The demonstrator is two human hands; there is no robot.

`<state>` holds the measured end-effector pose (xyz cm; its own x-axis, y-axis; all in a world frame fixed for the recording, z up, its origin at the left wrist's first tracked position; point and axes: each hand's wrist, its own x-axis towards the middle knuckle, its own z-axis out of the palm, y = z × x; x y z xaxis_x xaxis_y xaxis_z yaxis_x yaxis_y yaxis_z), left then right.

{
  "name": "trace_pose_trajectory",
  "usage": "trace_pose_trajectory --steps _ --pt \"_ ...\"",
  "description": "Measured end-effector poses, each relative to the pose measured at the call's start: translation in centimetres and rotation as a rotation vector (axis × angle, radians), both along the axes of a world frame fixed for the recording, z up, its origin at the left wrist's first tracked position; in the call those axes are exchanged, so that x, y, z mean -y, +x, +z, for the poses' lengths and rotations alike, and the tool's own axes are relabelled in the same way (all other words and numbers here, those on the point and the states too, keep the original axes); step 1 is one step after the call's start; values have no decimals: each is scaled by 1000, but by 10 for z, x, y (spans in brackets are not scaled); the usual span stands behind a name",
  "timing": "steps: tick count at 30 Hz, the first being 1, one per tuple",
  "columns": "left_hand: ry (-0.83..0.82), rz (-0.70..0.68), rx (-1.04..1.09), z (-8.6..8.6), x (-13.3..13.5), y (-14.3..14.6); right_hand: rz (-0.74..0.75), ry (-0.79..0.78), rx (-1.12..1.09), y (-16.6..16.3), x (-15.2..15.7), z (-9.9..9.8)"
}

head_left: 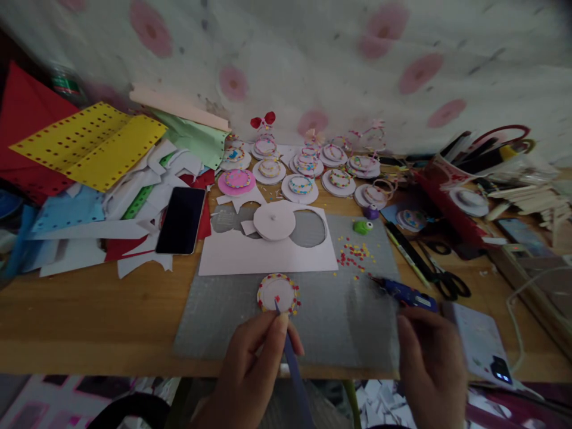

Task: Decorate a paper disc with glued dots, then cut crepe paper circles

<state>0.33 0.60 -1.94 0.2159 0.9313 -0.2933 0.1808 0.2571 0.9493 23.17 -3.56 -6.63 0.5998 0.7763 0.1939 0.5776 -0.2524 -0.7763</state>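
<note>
One slim purple tool (294, 369) pinched in left hand (255, 353); slip could misplace tiny red bit (277, 298); right hand (431, 354): grip unclear.

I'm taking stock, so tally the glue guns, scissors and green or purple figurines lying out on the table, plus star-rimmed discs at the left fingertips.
Glue gun: 1
Scissors: 1
Figurines, green and purple: 2
Star-rimmed disc: 1
Total: 5

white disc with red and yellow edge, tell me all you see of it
The white disc looks like paper: round, a smaller circle inside, red and yellow pieces around its rim. It lies flat on the grey mat. A red piece shows near its middle, at the tip of the purple tool in the left hand; whether the tool touches it is unclear.
</note>
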Motion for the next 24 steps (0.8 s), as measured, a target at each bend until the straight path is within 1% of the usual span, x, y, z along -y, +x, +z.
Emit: trace_pose_trajectory --steps 1,3,5,6,8,10,12,14,17,20,22,24 --pt "17 21 19 -1 -1 2 148 -68 -245 -19 3 8" --pt "36 40 52 -1 -3 7 363 -233 -808 -55 9 19" --pt "36 44 63 -1 -4 11 519 -447 -1340 -82 12 24" --pt "24 44 64 -1 -4 12 558 -510 -1520 -91 12 24" --pt "5 54 75 -1 -4 14 588 -549 -1774 -99 8 23" --pt "8 69 100 -1 -4 14 620 -517 -1963 -98 1 21" --pt "25 58 124 -1 -4 15 688 -480 -2143 -93 -5 20" --pt "42 26 135 0 -6 16 727 -457 -2239 -91 -8 20" --pt "46 -14 129 -2 -8 16 657 -405 -2230 -90 -7 21" --pt "-23 -53 101 -6 -6 12 617 -371 -2219 -88 -7 21" --pt "-34 -39 59 -10 -4 6 577 -328 -2152 -81 -11 19" --pt "22 36 -25 -13 -3 -3 502 -244 -1950 -69 -17 17"
